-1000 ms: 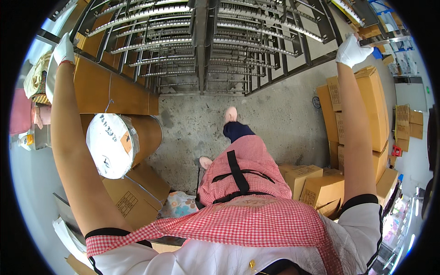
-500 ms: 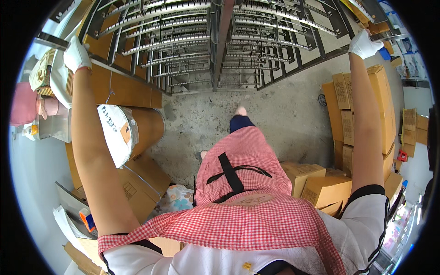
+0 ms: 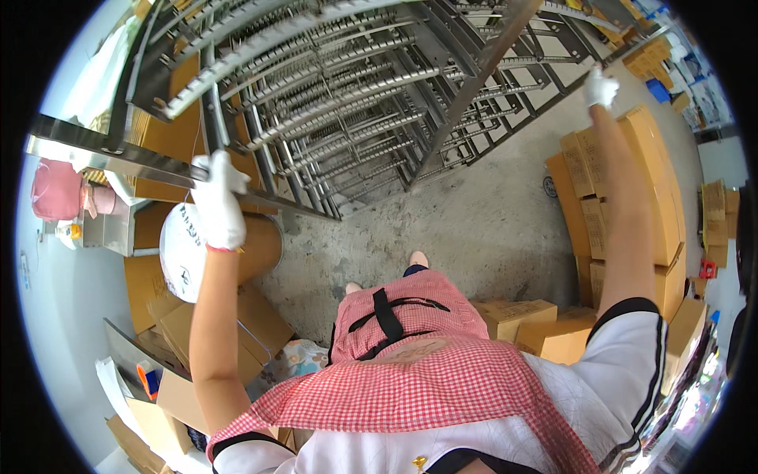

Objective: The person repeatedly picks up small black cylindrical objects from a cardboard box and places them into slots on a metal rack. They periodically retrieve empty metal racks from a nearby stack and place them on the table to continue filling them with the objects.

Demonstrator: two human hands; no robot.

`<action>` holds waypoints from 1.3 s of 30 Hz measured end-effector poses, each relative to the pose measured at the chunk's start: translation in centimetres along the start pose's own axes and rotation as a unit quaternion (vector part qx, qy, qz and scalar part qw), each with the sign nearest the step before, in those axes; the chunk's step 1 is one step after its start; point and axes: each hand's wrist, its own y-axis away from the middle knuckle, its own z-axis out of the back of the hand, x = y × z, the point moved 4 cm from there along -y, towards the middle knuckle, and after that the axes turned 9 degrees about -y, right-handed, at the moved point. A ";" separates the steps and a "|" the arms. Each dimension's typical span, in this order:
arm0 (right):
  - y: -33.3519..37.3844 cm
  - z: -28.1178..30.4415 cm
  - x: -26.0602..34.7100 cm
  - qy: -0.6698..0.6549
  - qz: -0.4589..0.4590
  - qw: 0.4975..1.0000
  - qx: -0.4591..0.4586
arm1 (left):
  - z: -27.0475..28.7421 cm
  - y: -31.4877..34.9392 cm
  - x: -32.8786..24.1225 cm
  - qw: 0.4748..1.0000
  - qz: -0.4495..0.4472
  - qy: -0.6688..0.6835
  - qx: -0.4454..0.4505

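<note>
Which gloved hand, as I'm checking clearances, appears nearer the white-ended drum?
The left hand, at the metal rack: it overlaps the drum in view, whereas the right hand is far across, near the stacked boxes.

On the right, a tall pile of brown cardboard boxes (image 3: 659,186) on a spotty grey floor (image 3: 489,237). Lower down, close to that pile, a smaller cardboard box (image 3: 517,317). To the left, a big brown drum (image 3: 262,246); has a white top (image 3: 175,261) with black writing. Just below, a brown carton (image 3: 262,316), then a flowery cloth (image 3: 302,359). Farther left, a pink bag (image 3: 57,189). High on the right, a small blue bin (image 3: 657,90).
</note>
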 end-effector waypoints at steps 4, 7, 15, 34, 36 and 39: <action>23.3 6.4 4.0 -0.194 0.155 0.943 0.221 | 2.5 4.3 -0.3 0.988 0.038 -0.009 0.149; 38.2 15.6 12.3 -0.261 0.257 0.872 0.324 | 2.9 5.6 -1.6 0.938 -0.064 -0.169 0.295; 47.7 27.0 24.9 -0.386 -0.037 0.917 0.093 | -3.3 12.7 -7.6 0.733 -0.395 -0.170 0.527; 11.9 27.0 -4.9 -0.181 -0.022 0.969 -0.167 | -2.1 -10.1 -5.4 0.972 -0.205 -0.089 -0.067; 7.9 25.7 -8.0 -0.155 -0.046 0.976 -0.143 | -4.1 -7.3 -6.0 0.973 -0.217 -0.073 -0.033; 2.5 23.2 -12.6 -0.091 -0.091 0.987 -0.097 | -6.6 -2.6 -9.2 0.913 -0.400 -0.080 0.017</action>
